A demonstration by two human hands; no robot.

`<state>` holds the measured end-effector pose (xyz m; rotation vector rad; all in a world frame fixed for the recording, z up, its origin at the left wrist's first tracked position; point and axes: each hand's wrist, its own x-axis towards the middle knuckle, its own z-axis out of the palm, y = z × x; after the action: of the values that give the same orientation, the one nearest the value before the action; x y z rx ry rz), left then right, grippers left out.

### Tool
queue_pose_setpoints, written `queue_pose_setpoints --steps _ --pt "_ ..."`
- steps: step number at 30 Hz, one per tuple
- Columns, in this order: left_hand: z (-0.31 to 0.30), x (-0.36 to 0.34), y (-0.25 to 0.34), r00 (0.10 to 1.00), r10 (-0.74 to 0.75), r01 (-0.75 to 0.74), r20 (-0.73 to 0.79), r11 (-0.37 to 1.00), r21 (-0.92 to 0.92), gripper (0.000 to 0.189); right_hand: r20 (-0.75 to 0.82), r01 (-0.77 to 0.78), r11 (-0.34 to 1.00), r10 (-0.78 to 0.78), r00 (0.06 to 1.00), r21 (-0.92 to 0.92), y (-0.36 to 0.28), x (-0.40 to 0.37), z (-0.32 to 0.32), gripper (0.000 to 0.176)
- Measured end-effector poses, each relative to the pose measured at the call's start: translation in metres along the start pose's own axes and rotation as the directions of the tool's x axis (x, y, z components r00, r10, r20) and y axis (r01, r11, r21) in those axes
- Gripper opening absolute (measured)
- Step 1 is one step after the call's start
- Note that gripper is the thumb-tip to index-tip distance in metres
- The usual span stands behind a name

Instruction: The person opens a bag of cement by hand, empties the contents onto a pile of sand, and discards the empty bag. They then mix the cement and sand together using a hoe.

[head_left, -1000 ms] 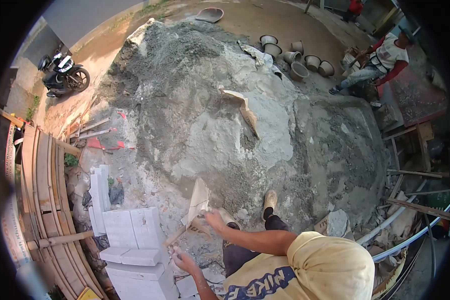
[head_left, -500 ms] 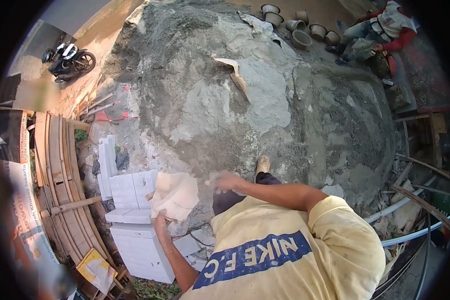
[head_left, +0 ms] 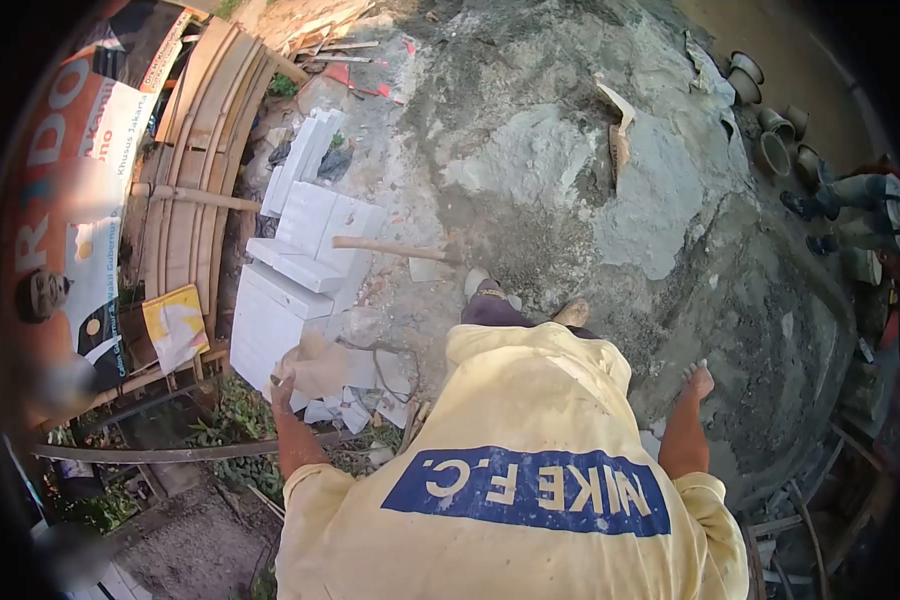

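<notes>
The left hand (head_left: 283, 382) pinched a torn paper sack (head_left: 322, 364) in its fingers, the right hand (head_left: 699, 379) hung too small to tell its fingers, and the grey pile (head_left: 570, 190) seemed not mixed yet.

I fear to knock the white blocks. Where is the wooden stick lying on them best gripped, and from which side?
Probably grip the wooden stick near its free end, which juts past the white blocks over the ground, coming from above on the side away from them. It lies nearly flat there.

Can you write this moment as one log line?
left hand: grips crumpled tan paper sack | right hand: open, empty, above grey cement pile | nearby: white block stack
</notes>
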<state>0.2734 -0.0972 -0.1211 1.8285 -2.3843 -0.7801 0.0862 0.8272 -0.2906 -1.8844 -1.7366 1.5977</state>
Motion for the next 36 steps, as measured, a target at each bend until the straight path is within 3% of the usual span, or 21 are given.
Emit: queue_pose_setpoints --steps 1,2,4,5,7,9,11,13,15,16,17,18,19,20,21,24,28,30,33,35,36 --pt "0.006 -0.015 0.001 0.988 -0.143 0.149 0.059 0.98 -0.128 0.084 0.048 0.021 0.999 -0.019 0.999 -0.041 -0.003 -0.004 0.003 0.04" --pt "0.0 -0.05 0.045 0.936 -0.296 0.303 0.191 0.953 -0.006 0.082 0.09 0.04 0.996 -0.032 0.995 -0.085 -0.002 -0.007 0.002 0.042" --pt "0.036 -0.061 0.026 0.987 -0.129 0.144 0.099 0.976 -0.165 0.062 0.192 0.029 0.991 -0.003 0.981 -0.134 0.0 -0.016 0.019 0.043" --pt "0.051 -0.066 0.028 0.986 -0.117 0.128 0.123 0.988 -0.086 0.052 0.242 0.011 0.988 0.028 0.97 -0.157 0.0 -0.019 0.025 0.045" --pt "0.077 -0.1 0.04 0.972 -0.047 0.078 0.232 0.989 -0.126 0.046 0.34 0.015 0.989 0.036 0.94 -0.146 0.009 -0.022 0.042 0.047" --pt "0.134 -0.074 -0.048 0.885 0.356 -0.294 0.299 0.927 -0.234 0.05 0.446 0.018 0.987 0.056 0.893 -0.159 0.007 -0.028 0.064 0.048" --pt "0.143 -0.145 0.005 0.938 0.008 0.06 0.346 0.981 -0.187 0.054 0.499 0.026 0.981 0.075 0.863 -0.193 0.006 -0.034 0.085 0.049" --pt "0.165 -0.178 -0.004 0.892 -0.044 0.221 0.45 0.91 -0.35 0.055 0.544 0.062 0.979 0.055 0.837 -0.195 -0.002 -0.042 0.103 0.048" --pt "0.187 -0.188 -0.04 0.853 0.038 0.219 0.521 0.88 -0.422 0.027 0.557 0.094 0.98 0.021 0.83 -0.177 -0.013 -0.049 0.115 0.047" --pt "0.195 -0.193 -0.065 0.883 0.194 -0.08 0.427 0.959 -0.27 0.027 0.571 0.129 0.97 0.012 0.821 -0.205 -0.019 -0.054 0.122 0.045" --pt "0.21 -0.198 -0.073 0.844 0.389 -0.381 0.369 0.919 -0.096 0.026 0.569 0.163 0.962 -0.009 0.822 -0.221 -0.028 -0.054 0.126 0.043" --pt "0.17 -0.235 0.016 0.901 -0.005 0.016 0.434 1.0 -0.022 0.027 0.558 0.199 0.954 -0.042 0.829 -0.224 -0.033 -0.052 0.131 0.039" --pt "0.185 -0.219 -0.009 0.78 -0.186 0.403 0.597 0.879 -0.253 0.035 0.533 0.23 0.947 -0.079 0.843 -0.224 -0.036 -0.052 0.137 0.036" --pt "0.165 -0.225 0.056 0.594 -0.573 0.693 0.564 0.721 0.002 0.046 0.522 0.267 0.932 -0.105 0.846 -0.245 -0.039 -0.049 0.145 0.034" --pt "0.182 -0.208 -0.002 0.693 -0.392 0.644 0.605 0.714 -0.274 0.052 0.52 0.3 0.913 -0.121 0.846 -0.275 -0.046 -0.05 0.154 0.033" --pt "0.193 -0.139 -0.031 0.732 -0.411 0.546 0.544 0.831 -0.106 0.053 0.466 0.33 0.908 -0.183 0.866 -0.257 -0.067 -0.071 0.2 0.032" --pt "0.167 -0.024 0.01 0.701 -0.304 0.512 0.646 0.844 -0.159 0.054 0.44 0.283 0.933 -0.164 0.883 -0.221 -0.093 -0.115 0.284 0.032" --pt "0.163 0.039 0.037 0.828 -0.061 0.32 0.558 0.868 -0.38 0.05 0.403 0.227 0.954 -0.133 0.906 -0.195 -0.103 -0.139 0.327 0.032" --pt "0.153 0.103 0.117 0.84 -0.1 0.333 0.533 0.871 -0.361 0.057 0.36 0.278 0.932 -0.183 0.915 -0.232 -0.116 -0.13 0.391 0.034" --pt "0.139 0.111 0.158 0.825 -0.177 0.378 0.536 0.878 -0.292 0.059 0.301 0.503 0.745 -0.406 0.863 -0.437 -0.09 -0.072 0.44 0.034" --pt "0.132 0.115 0.164 0.818 -0.215 0.382 0.534 0.897 -0.224 0.06 0.276 0.54 0.662 -0.469 0.839 -0.519 -0.1 -0.069 0.461 0.035"
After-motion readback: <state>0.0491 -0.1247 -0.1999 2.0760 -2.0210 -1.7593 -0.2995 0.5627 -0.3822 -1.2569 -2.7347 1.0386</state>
